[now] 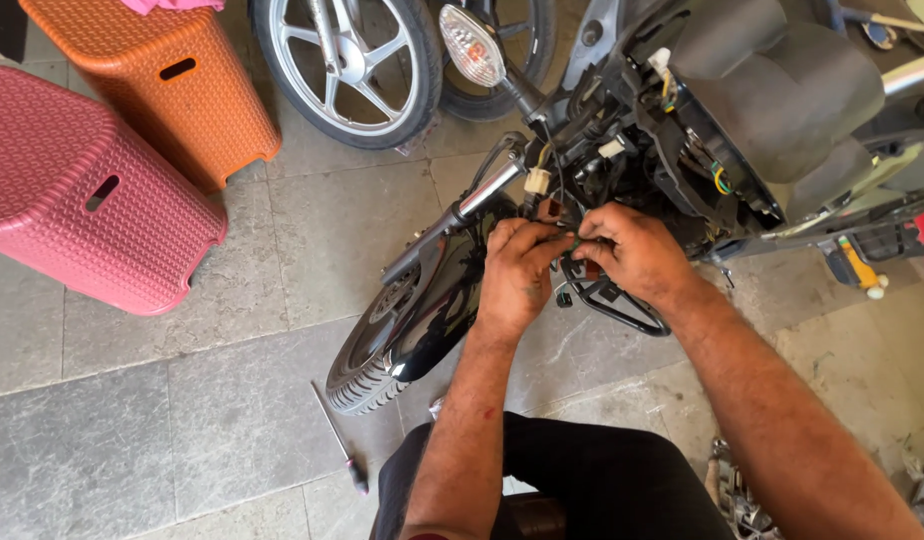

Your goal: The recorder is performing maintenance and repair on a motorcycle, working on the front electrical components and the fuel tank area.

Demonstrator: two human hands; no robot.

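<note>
Both hands are in at the front of the motorcycle, right where the headlight housing has been swung aside and the wiring hangs bare. The left hand has its fingers curled in narrow, pinching a small connector just under the steering head; the right hand meets it from the other side, fingertips pressed close on the same little piece. Hard to say from here whether it's a plug or a bare wire end, the fingers cover most of it.

A white connector dangles just above the knuckles, near the chrome fork tube. The amber indicator sticks up beyond that. Below, the black front mudguard and tyre point toward the lower left of the stone floor, where a screwdriver lies untouched.

I'd judge this as the joining or parting of a wiring plug, mid-step. The next bit calls for a firm, straight grip between the two hands, no twisting of the thin leads. Pink stool and orange stool stand well apart at the upper left.
</note>
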